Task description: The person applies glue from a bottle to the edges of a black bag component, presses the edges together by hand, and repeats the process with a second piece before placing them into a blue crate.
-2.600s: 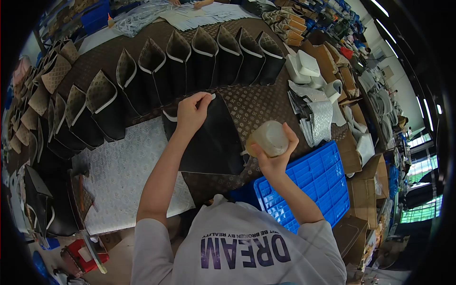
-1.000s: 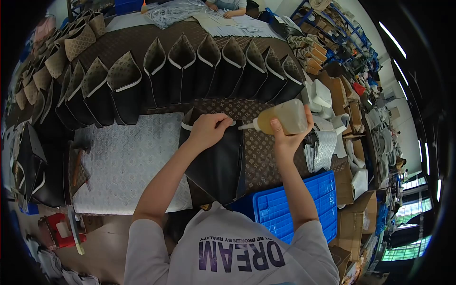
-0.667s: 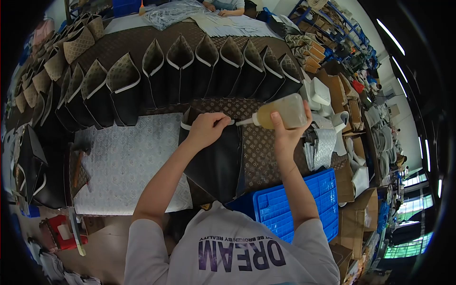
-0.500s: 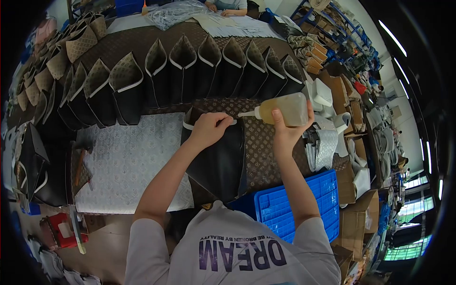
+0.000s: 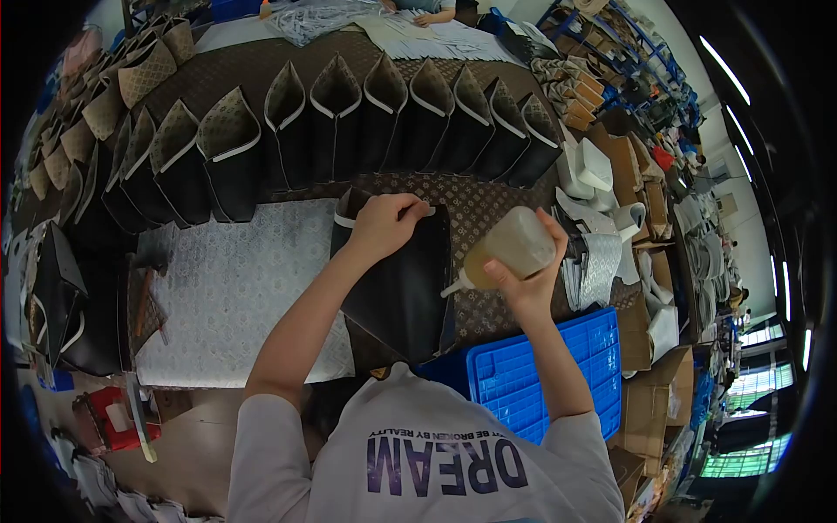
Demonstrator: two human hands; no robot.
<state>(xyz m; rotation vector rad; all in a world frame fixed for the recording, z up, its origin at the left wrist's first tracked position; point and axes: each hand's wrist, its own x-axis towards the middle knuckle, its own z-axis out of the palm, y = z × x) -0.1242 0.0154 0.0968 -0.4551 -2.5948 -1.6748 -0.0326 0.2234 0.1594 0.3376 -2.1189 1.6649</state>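
A black leather bag body (image 5: 397, 292) lies in front of me, a narrow white strip (image 5: 428, 211) along its upper edge. My left hand (image 5: 384, 228) rests over that edge, thumb and index finger pinching the strip near its right end. To the right, my right hand (image 5: 532, 279) grips a translucent squeeze bottle (image 5: 514, 248) partly filled with yellowish liquid. Its thin nozzle points down and left, with the tip just beside the bag's right edge.
Several open black bags (image 5: 336, 131) stand in an arc behind. A patterned white sheet (image 5: 253, 296) lies at left with a hammer (image 5: 146, 296) by its edge. A blue plastic crate (image 5: 549, 370) sits at right. Across the table, another person's hand (image 5: 432, 17) rests near papers.
The bottle in my right hand has swung down and left; its nozzle has left the strip's end and now points lower along the bag's side. My left hand stays nearly still.
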